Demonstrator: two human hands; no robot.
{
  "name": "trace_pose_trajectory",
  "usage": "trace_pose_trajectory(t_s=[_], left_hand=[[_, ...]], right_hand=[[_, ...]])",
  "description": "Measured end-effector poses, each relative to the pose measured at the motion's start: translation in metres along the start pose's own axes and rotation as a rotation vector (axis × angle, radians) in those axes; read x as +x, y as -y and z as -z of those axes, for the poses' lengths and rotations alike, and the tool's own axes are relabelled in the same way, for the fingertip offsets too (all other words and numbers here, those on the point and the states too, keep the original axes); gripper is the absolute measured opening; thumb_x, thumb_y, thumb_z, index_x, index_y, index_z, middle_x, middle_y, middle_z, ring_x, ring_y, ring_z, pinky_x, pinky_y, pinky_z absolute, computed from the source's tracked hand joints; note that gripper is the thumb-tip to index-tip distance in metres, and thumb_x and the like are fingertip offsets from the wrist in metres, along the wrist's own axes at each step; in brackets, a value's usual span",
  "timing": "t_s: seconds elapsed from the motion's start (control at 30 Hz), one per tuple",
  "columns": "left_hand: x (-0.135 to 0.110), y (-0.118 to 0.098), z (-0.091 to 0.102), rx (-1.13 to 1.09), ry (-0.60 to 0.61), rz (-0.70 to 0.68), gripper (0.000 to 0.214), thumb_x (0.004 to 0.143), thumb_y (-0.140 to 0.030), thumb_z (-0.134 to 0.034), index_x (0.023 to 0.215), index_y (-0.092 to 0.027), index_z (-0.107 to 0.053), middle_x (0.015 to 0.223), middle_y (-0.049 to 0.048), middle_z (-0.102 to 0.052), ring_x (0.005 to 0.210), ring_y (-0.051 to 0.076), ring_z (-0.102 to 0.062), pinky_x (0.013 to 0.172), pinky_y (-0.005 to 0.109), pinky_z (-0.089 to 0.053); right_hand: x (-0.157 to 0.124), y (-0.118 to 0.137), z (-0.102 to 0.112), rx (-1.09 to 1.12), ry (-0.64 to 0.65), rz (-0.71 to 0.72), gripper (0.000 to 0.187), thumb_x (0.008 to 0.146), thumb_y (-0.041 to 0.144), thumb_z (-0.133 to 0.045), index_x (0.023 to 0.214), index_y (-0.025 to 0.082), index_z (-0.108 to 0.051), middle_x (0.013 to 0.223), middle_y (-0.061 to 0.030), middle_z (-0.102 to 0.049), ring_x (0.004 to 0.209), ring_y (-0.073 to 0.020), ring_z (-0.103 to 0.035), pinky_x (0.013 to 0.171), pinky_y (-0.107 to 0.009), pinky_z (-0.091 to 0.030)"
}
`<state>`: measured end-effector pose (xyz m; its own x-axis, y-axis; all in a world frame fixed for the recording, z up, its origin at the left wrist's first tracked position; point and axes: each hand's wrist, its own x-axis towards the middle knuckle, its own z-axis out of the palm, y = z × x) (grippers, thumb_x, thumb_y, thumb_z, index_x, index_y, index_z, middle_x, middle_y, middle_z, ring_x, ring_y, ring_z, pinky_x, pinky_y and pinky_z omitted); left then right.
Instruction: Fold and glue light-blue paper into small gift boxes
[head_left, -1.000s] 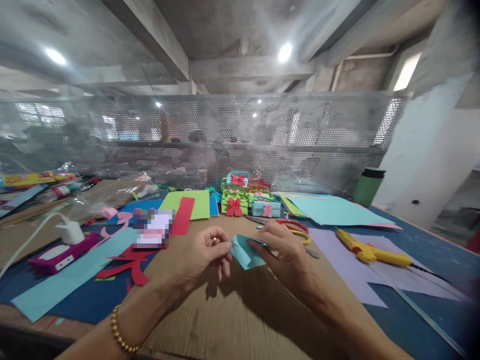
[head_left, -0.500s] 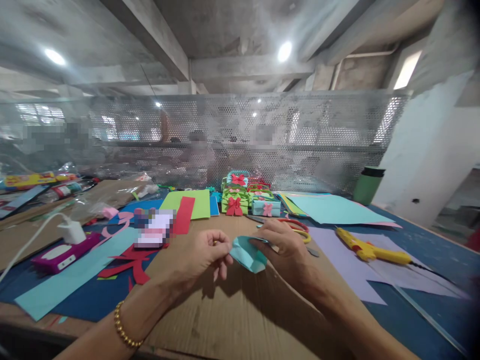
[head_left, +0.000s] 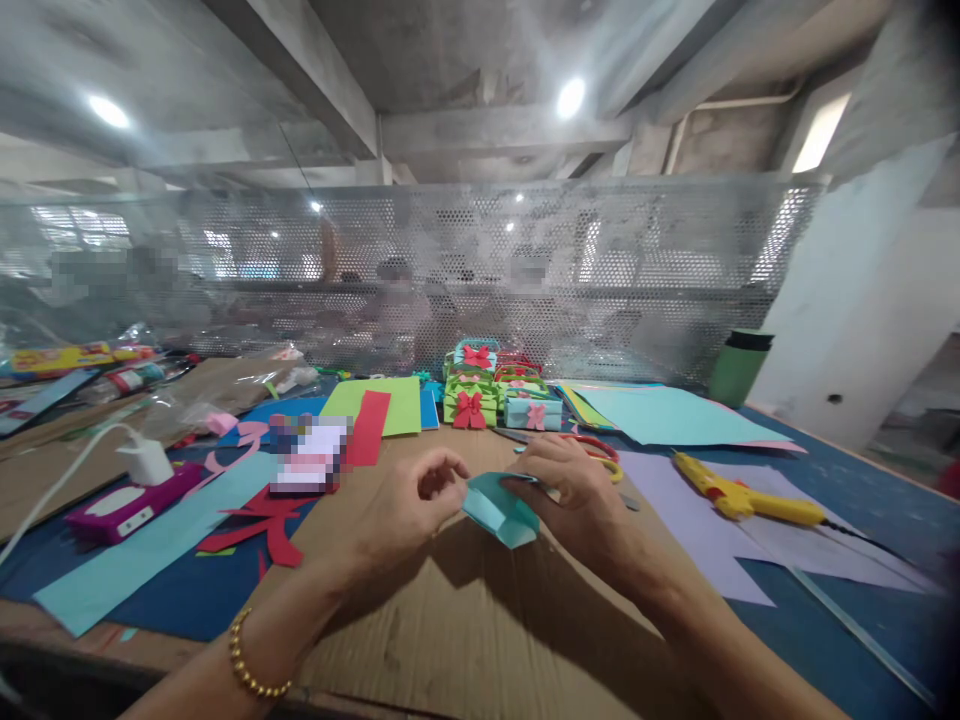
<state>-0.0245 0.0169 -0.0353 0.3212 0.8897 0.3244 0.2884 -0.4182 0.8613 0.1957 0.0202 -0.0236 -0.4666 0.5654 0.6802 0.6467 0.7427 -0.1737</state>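
1. At the far left, a white charger block [head_left: 146, 462] with a smooth cord sits on a glossy purple case [head_left: 124, 505].
2. Beside it a long strip of pale blue paper [head_left: 142, 545] lies flat on the dark blue table cover [head_left: 862, 500], with curly red paper cut-outs [head_left: 262, 520] next to it.
3. A bracelet of round gold beads [head_left: 251, 665] circles the left wrist.
4. The left hand [head_left: 409, 505] hovers over a brown cardboard sheet [head_left: 480, 620]. Its fingers are curled, and the thumb and forefinger tips are pressed on the left corner of the folded paper piece [head_left: 499, 508].
5. That piece is light blue and matte, creased into a small angular pocket shape. It is held between both hands just above the cardboard, near the middle of the table.
6. The right hand [head_left: 577, 495] pinches its right side, thumb on top and fingers beneath.
7. Behind the hands stand small paper boxes [head_left: 495, 395] in green and blue with red and pink bows, stacked close together.
8. Scissors [head_left: 600, 455] with red and yellow loop handles lie just beyond the right hand.
9. Farther right, a yellow plastic glue gun [head_left: 750, 500] rests on a lavender sheet [head_left: 697, 540].
10. A green cylindrical cup [head_left: 739, 368] with a dark lid stands by the perforated metal screen [head_left: 487, 270].
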Motion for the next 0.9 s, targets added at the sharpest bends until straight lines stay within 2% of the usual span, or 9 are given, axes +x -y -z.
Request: trace_pose_trajectory(t_s=[0.07, 0.17, 0.43, 0.6, 0.77, 0.9], left_hand=[[0.001, 0.000, -0.001, 0.115, -0.050, -0.165, 0.012, 0.086, -0.026, -0.059, 0.083, -0.017, -0.065, 0.075, 0.0006, -0.060, 0.068, 0.013, -0.054, 0.060, 0.024, -0.039], [0.001, 0.000, -0.001, 0.192, -0.068, -0.240, 0.021, 0.089, -0.024, -0.056, 0.072, -0.016, -0.064, 0.072, 0.0009, -0.058, 0.067, 0.013, -0.051, 0.061, 0.026, -0.036], [0.001, -0.002, 0.010, 0.158, 0.090, -0.133, 0.030, 0.094, -0.029, -0.053, 0.070, -0.016, -0.066, 0.069, 0.0012, -0.060, 0.067, 0.014, -0.054, 0.062, 0.027, -0.037], [0.003, 0.002, 0.014, 0.158, 0.097, -0.108, 0.031, 0.094, -0.031, -0.055, 0.070, -0.016, -0.068, 0.067, 0.0016, -0.062, 0.064, 0.014, -0.054, 0.062, 0.027, -0.038], [0.004, 0.012, 0.020, 0.129, 0.134, -0.053, 0.023, 0.092, -0.033, -0.058, 0.089, -0.017, -0.075, 0.073, 0.0031, -0.068, 0.065, 0.015, -0.060, 0.060, 0.026, -0.041], [0.003, 0.016, 0.022, 0.148, 0.123, -0.030, 0.023, 0.090, -0.034, -0.060, 0.091, -0.017, -0.075, 0.076, 0.0043, -0.070, 0.066, 0.015, -0.059, 0.058, 0.025, -0.040]], right_hand=[[0.000, 0.001, 0.000, 0.000, 0.023, 0.017, 0.022, 0.097, 0.024, -0.060, 0.077, 0.022, -0.070, 0.079, -0.0030, -0.067, 0.079, -0.0197, -0.056, 0.078, -0.037, -0.040], [0.001, 0.004, 0.000, -0.003, 0.038, 0.055, 0.021, 0.098, 0.024, -0.058, 0.081, 0.022, -0.070, 0.081, -0.0038, -0.068, 0.080, -0.0200, -0.056, 0.079, -0.038, -0.041], [0.001, 0.005, -0.004, 0.035, 0.004, 0.012, 0.017, 0.096, 0.024, -0.062, 0.080, 0.022, -0.069, 0.079, -0.0024, -0.066, 0.078, -0.0191, -0.057, 0.073, -0.034, -0.039], [0.002, 0.003, -0.006, 0.058, -0.007, 0.011, 0.018, 0.096, 0.023, -0.061, 0.081, 0.022, -0.070, 0.080, -0.0028, -0.066, 0.078, -0.0189, -0.057, 0.073, -0.033, -0.039], [0.003, 0.003, -0.005, 0.075, -0.018, 0.003, 0.016, 0.094, 0.021, -0.064, 0.079, 0.022, -0.070, 0.077, -0.0022, -0.065, 0.076, -0.0186, -0.056, 0.069, -0.032, -0.038], [0.003, 0.003, -0.003, 0.068, -0.023, 0.002, 0.016, 0.094, 0.021, -0.065, 0.079, 0.020, -0.070, 0.075, -0.0018, -0.064, 0.074, -0.0181, -0.055, 0.069, -0.031, -0.038]])
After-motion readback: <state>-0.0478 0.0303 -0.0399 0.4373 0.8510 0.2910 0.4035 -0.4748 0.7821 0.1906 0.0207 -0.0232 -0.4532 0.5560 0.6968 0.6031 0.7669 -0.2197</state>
